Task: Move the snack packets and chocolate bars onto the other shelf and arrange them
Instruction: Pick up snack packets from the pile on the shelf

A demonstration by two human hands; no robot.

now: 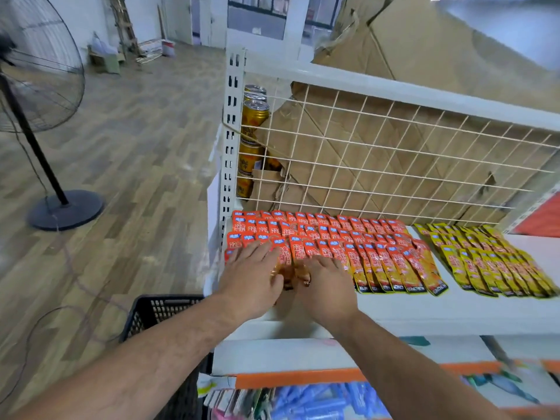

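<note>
We look down on a white shelf [454, 310] backed by a wire grid [394, 153], with flattened cardboard [424, 40] behind it. Two groups of snack packets lie in overlapping rows. The orange packets [333, 234] run from the shelf's left edge, by the slotted post [231, 116], back to the grid. The yellow packets [491, 268] lie to their right, with a bare wedge of shelf between the groups. A bare strip also runs along the shelf's front edge.

Our left hand [251, 280] lies flat, fingers straight, on the front-left orange packets. Our right hand [328, 289] rests just beside it on the same packets. Its fingers bend downward, and we cannot tell whether they grip anything. The packets between the hands are blurred.

We count about four rows of orange packets and about three of yellow, too many to count singly. At least five gold cans [256, 115] are stacked behind the grid. One black crate [157, 310] stands beside the shelf, and one standing fan [36, 71] stands on the open wooden floor [136, 147].
</note>
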